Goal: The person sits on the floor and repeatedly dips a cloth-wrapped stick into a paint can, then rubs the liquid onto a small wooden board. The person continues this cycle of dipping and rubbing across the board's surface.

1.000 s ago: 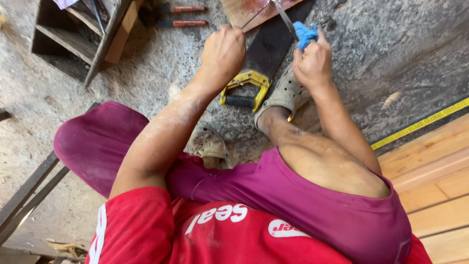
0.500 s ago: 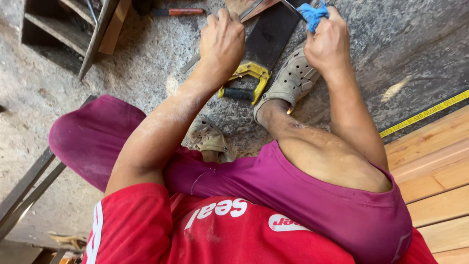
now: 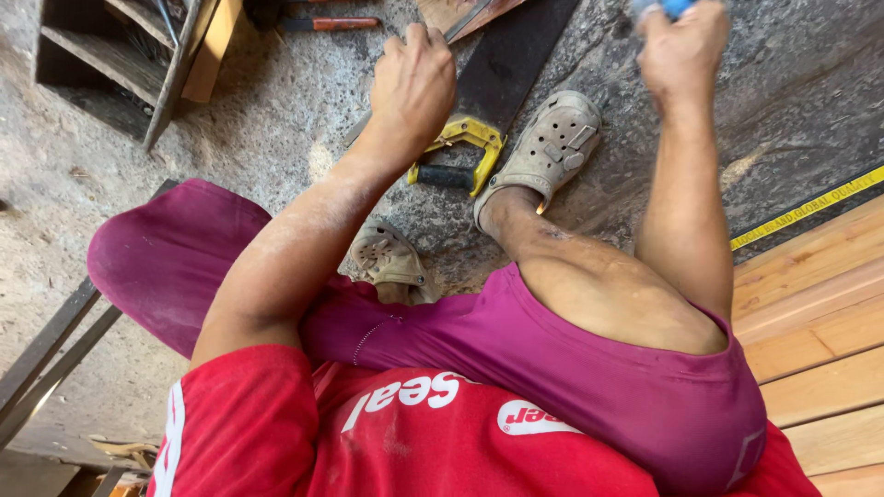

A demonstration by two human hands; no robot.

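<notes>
The left hand [image 3: 414, 83] is curling into a loose fist above the yellow-handled steel handsaw [image 3: 458, 156] at twelve o'clock. The right hand [image 3: 681, 46] is pinching a small blue object [image 3: 675, 6]. The saw probably handles stiff, light; best grasped by its handle.

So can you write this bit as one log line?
left hand: fisted above saw | right hand: gripping blue thing | foot on saw

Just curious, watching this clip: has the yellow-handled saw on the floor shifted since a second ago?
No. The saw lies in the same spot against the beige shoe pinning its blade, handle beside the heel; only the head camera has tilted, sliding everything in the picture.
</notes>
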